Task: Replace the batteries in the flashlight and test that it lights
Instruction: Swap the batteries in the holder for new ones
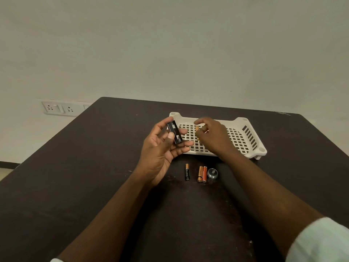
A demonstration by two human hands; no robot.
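My left hand [162,148] holds a small black battery holder [175,132] upright between thumb and fingers, above the table's middle. My right hand [213,137] pinches a gold battery [197,129] just right of the holder, over the white basket; the two do not touch. On the table in front of the basket lie a black-and-gold battery [187,172], a gold battery [200,174] and an orange one [204,174] side by side. The flashlight's round silver-and-black piece [212,174] stands right beside them. I cannot see the rest of the flashlight.
A white perforated plastic basket [249,137] sits on the dark table [94,167] behind my hands. A wall socket panel [56,108] is at the far left, beyond the table's edge.
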